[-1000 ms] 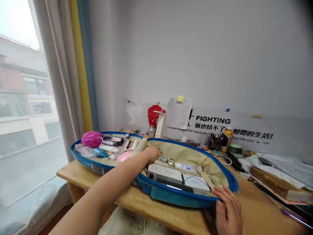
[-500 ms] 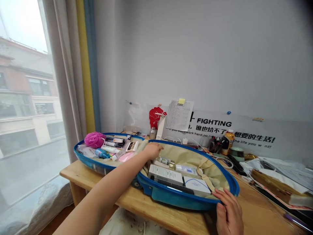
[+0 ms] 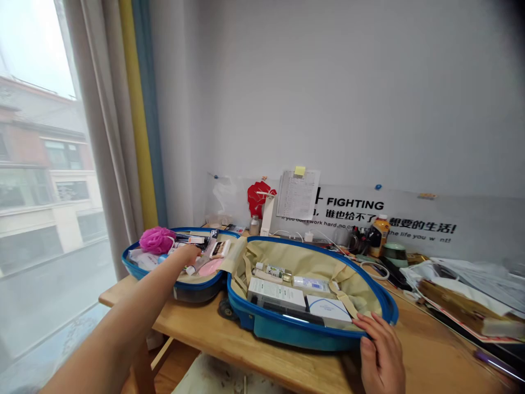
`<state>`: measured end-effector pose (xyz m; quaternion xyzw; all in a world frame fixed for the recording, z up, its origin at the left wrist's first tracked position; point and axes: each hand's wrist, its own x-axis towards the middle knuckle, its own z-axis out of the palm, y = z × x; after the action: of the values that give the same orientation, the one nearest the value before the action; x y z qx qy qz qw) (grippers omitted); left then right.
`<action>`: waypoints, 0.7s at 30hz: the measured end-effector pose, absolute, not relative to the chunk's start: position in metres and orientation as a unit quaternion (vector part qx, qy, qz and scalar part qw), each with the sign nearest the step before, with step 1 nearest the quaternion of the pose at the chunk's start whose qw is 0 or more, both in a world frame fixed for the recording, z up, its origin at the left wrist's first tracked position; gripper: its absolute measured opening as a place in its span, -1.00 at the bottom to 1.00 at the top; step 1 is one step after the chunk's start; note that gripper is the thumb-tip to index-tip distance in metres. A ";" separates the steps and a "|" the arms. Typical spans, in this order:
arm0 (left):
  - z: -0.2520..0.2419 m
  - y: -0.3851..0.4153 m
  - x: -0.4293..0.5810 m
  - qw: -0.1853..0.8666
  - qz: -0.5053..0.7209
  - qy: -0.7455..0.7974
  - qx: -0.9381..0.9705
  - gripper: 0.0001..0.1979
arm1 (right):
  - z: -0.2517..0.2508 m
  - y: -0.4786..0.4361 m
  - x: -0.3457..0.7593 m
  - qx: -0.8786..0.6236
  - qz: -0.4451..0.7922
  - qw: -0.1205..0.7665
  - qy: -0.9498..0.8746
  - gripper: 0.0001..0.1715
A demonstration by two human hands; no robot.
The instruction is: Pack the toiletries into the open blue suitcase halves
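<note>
Open suitcase (image 3: 303,336), lengthwise left-to-right

Wall (image 3: 328,98) pale grey, smooth, fills bkgd beyond & above R grip (image 3: 381,350). Translucent banner (image 3: 426,210) w/ blk lettering, incl. "FIGHTING", runs low along it, behind grip; paper sheets (image 3: 297,197) hang over banner, up & L of grip. Lt-brn wood desk (image 3: 430,350) under grip, extends both sides; its leg (image 3: 141,366) & crossbar (image 3: 163,353) lower, well L of grip. Reddish-brn floor (image 3: 180,358) below desk, L of grip, small patch only. Far L of grip: tall window (image 3: 45,208), bldgs (image 3: 36,137) outside, pale sky (image 3: 28,33). Curtain (image 3: 90,109) beside window, grey-beige, then yellow strip (image 3: 137,109), blue strip (image 3: 150,109) nearest wall. Daylight from window side.
</note>
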<state>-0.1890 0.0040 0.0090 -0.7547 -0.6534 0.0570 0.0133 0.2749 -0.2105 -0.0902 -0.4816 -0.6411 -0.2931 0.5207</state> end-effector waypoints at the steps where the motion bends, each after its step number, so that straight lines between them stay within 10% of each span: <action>1: 0.008 0.003 -0.190 0.014 0.070 -0.652 -0.755 -0.70 | -0.090 -0.211 0.275 -0.481 -0.294 0.520 -0.641 -0.69; 21: 0.118 -0.020 -0.109 0.039 -0.204 -0.700 -0.683 -0.52 | -0.089 -0.211 0.274 -0.490 -0.272 0.524 -0.641 -0.68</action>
<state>-0.1088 -0.0204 0.1181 -0.6833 -0.7000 -0.2039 0.0394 0.2741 -0.2112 -0.0891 -0.4900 -0.6413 -0.2717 0.5242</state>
